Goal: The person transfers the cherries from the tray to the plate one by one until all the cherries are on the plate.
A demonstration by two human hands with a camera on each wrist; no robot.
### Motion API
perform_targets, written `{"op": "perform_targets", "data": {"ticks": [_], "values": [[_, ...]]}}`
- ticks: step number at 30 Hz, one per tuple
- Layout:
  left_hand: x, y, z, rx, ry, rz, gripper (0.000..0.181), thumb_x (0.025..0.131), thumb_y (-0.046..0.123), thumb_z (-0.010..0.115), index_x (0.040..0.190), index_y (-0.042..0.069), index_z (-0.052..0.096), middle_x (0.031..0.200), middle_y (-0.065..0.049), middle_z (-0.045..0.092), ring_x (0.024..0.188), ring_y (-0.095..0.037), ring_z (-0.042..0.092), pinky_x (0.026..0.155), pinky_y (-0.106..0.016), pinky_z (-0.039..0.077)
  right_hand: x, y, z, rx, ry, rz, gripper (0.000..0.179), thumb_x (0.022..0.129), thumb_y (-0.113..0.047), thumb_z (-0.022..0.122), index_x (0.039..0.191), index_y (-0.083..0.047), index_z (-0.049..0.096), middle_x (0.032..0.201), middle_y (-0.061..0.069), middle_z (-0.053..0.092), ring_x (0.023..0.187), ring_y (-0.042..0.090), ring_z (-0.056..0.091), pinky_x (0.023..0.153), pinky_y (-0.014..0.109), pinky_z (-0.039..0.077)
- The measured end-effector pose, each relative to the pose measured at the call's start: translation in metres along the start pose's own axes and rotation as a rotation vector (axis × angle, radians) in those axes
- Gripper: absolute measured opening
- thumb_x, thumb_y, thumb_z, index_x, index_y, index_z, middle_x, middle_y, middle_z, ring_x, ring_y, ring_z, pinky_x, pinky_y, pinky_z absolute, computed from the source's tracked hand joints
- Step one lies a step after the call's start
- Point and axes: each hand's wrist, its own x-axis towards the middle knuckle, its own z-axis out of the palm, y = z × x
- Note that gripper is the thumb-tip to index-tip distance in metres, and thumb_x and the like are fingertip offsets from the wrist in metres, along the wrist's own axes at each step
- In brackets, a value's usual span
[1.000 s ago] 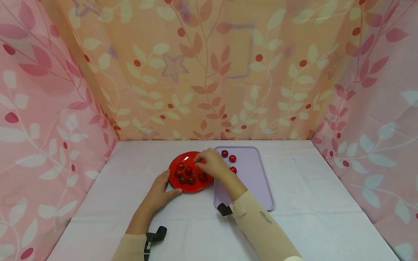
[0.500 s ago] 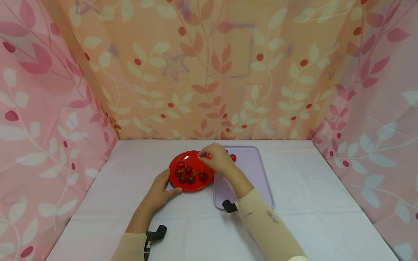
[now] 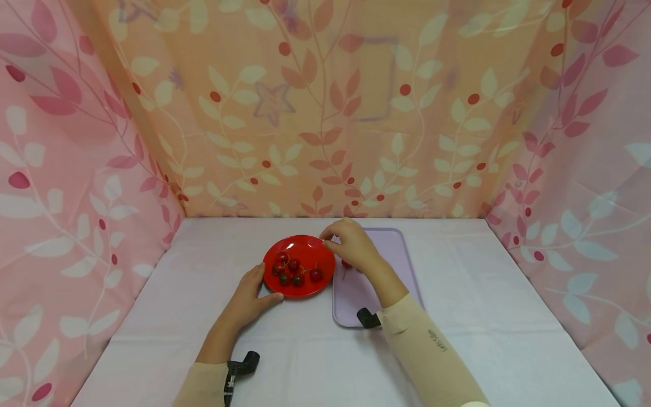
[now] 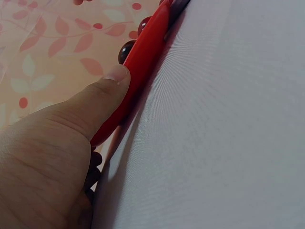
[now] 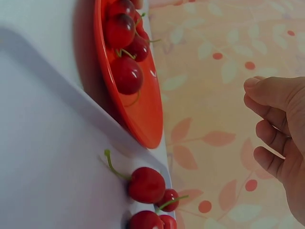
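A red plate [image 3: 302,289] holds several dark red cherries [image 3: 294,264], some with green stems. My left hand [image 3: 249,302] rests against the plate's near left rim, thumb and fingers spread apart; in the left wrist view the thumb [image 4: 95,102] lies along the outer side of the rim. My right hand [image 3: 353,244] hovers over the far left part of the lilac tray [image 3: 351,308], just right of the plate. In the right wrist view its fingers [image 5: 269,136] are loosely bent with nothing between them. Several more cherries [image 5: 147,185] lie on the tray, mostly hidden behind the right hand in the head view.
A white cloth [image 3: 300,350] covers the table. The plate's right rim sits close to the tray's left edge. Patterned curtains [image 3: 325,141] stand at the back and on both sides. A small black camera [image 3: 246,364] is strapped to the left wrist.
My right hand has moved right, from over the plate to over the tray, covering cherries there that showed before. My left hand and the plate have stayed in place.
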Motion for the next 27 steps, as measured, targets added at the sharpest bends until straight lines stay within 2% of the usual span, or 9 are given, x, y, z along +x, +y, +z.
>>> {"op": "perform_targets", "data": {"ticks": [7, 14, 22, 27], "values": [[0.000, 0.001, 0.000, 0.007, 0.002, -0.011, 0.106, 0.084, 0.059, 0.077, 0.164, 0.014, 0.024, 0.168, -0.010, 0.029, 0.155, -0.036, 0.022, 0.118, -0.062, 0.032, -0.009, 0.005, -0.010, -0.020, 0.030, 0.022, 0.013, 0.093, -0.019, 0.075, 0.104, -0.021, 0.080, 0.095, -0.010, 0.073, 0.102, 0.013, 0.055, 0.090, 0.035, 0.051], [-0.001, 0.002, -0.001, 0.002, -0.004, -0.014, 0.106, 0.085, 0.059, 0.077, 0.164, 0.015, 0.023, 0.168, -0.010, 0.028, 0.155, -0.036, 0.022, 0.119, -0.062, 0.032, -0.023, 0.010, -0.012, -0.030, 0.045, 0.012, 0.011, 0.092, -0.018, 0.077, 0.102, -0.021, 0.080, 0.090, -0.010, 0.072, 0.093, 0.013, 0.055, 0.083, 0.032, 0.051], [-0.001, 0.003, -0.002, 0.006, -0.002, -0.016, 0.106, 0.084, 0.060, 0.076, 0.165, 0.015, 0.023, 0.168, -0.010, 0.028, 0.155, -0.037, 0.022, 0.118, -0.063, 0.032, -0.040, 0.014, -0.010, -0.013, 0.059, -0.022, 0.011, 0.090, -0.012, 0.078, 0.100, -0.014, 0.081, 0.089, -0.006, 0.075, 0.094, 0.019, 0.057, 0.088, 0.038, 0.050], [-0.001, 0.002, -0.001, 0.003, -0.008, -0.017, 0.107, 0.084, 0.061, 0.076, 0.165, 0.016, 0.023, 0.169, -0.009, 0.027, 0.155, -0.037, 0.021, 0.119, -0.063, 0.031, -0.049, 0.017, -0.006, -0.004, 0.071, -0.024, 0.011, 0.089, -0.011, 0.078, 0.099, -0.014, 0.081, 0.087, -0.007, 0.074, 0.092, 0.018, 0.058, 0.086, 0.038, 0.050]]}}
